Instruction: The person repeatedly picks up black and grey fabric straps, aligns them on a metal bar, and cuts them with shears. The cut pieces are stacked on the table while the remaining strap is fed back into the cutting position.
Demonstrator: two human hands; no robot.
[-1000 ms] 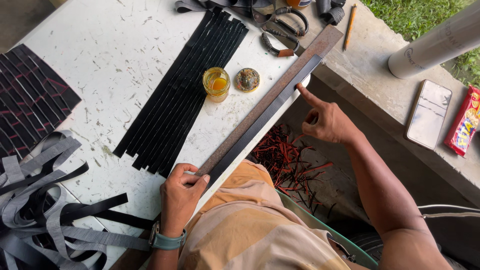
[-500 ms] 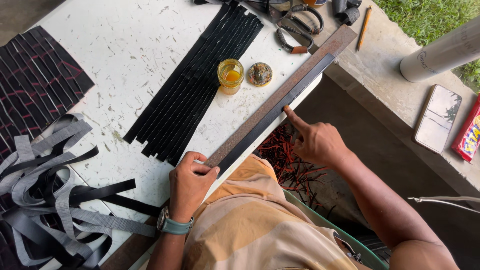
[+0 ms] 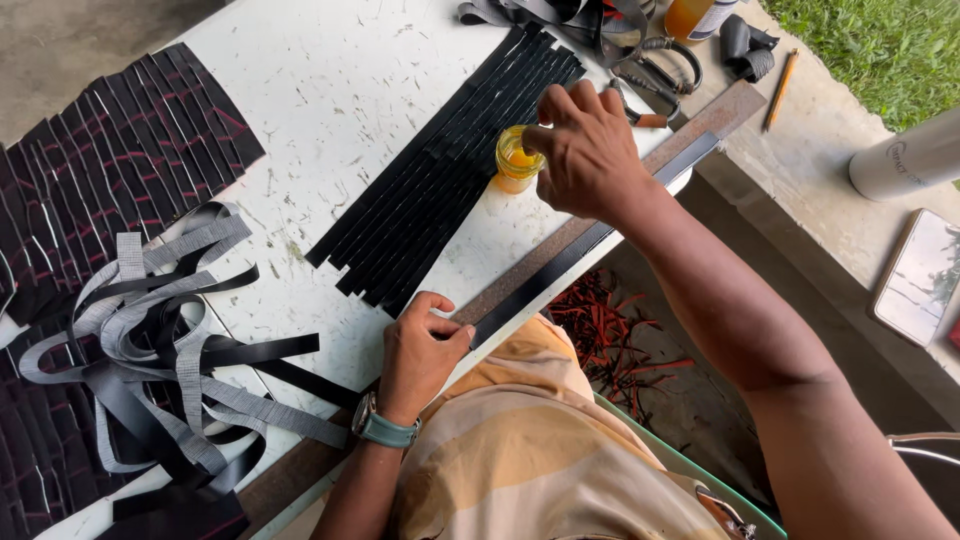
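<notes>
Fingertips of the right hand [image 3: 585, 150] bunch over the small amber jar [image 3: 516, 160] at the far table edge, while the left hand [image 3: 420, 350] pins the near end of the black strip [image 3: 590, 240], which runs diagonally far-right.

Strips [image 3: 445, 170] are lying mid-bench [image 3: 330, 80]; a jar [image 3: 515, 160] is sitting just right of them, a strap [image 3: 590, 245] is running along the near edge, and tangled bands [image 3: 170, 340] are lying at the left.

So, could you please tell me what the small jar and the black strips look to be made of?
Jar: clear glass or plastic, glossy, amber liquid showing through. Strips: likely rubber or leather, matte black, flat and evenly cut; I cannot tell which.
</notes>
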